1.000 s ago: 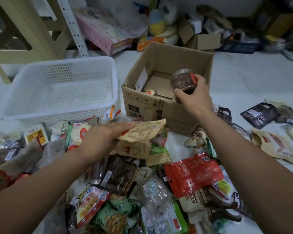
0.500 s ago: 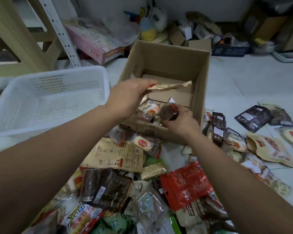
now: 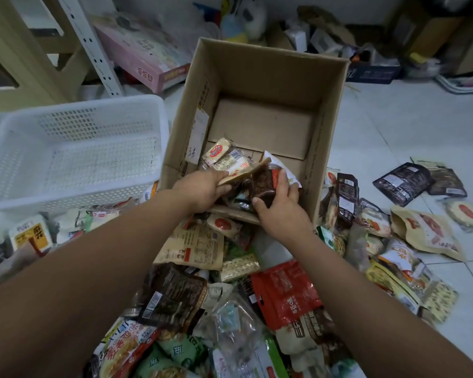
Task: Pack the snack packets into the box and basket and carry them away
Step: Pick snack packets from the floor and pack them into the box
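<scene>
- Left hand (image 3: 202, 190) pinches a flat tan paper packet (image 3: 245, 174) inside the open brown cardboard box (image 3: 268, 72).
- Right hand (image 3: 280, 207) grips a dark round plastic tub (image 3: 264, 184) just beside it.
- White perforated plastic basket (image 3: 99, 103) sits left of the box.

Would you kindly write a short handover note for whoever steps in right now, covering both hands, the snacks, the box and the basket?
The left hand grips a tan packet over the near edge of the cardboard box.
The right hand grips a dark tub just inside the box.
Done: a few small packets lie in the box.
Left: the white basket shows no packets, and a large pile of packets covers the floor. Pack these, then carry both containers away.
</scene>
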